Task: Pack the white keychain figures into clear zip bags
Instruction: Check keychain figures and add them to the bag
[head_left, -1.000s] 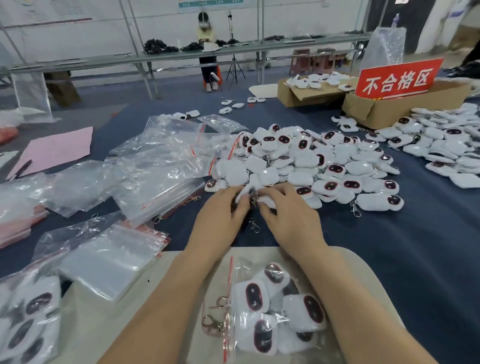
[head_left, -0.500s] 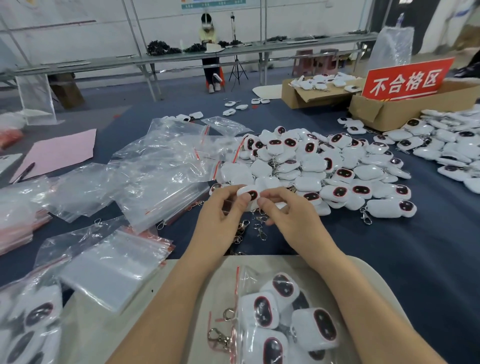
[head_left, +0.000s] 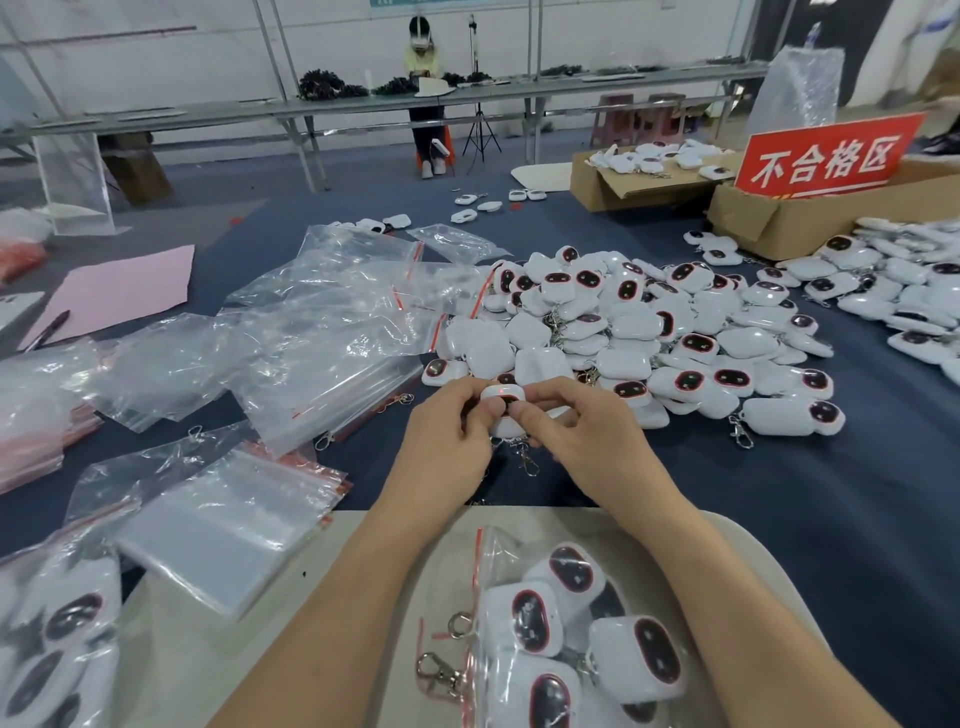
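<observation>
Head view: the left hand (head_left: 447, 441) and right hand (head_left: 582, 436) together grip one white keychain figure (head_left: 501, 397), fingers curled round it, above the blue table (head_left: 831, 519), just before the loose heap of figures (head_left: 649, 332). A filled zip bag (head_left: 561, 639) lies between the forearms.

Ahead of me to the right, a red sign (head_left: 826, 158) propped at an open cardboard box (head_left: 779, 221) carries four white characters, 不合格区, the only writing I can read here. A teal notice (head_left: 397, 2) on the far wall is cut off at the top edge, its lettering illegible.
</observation>
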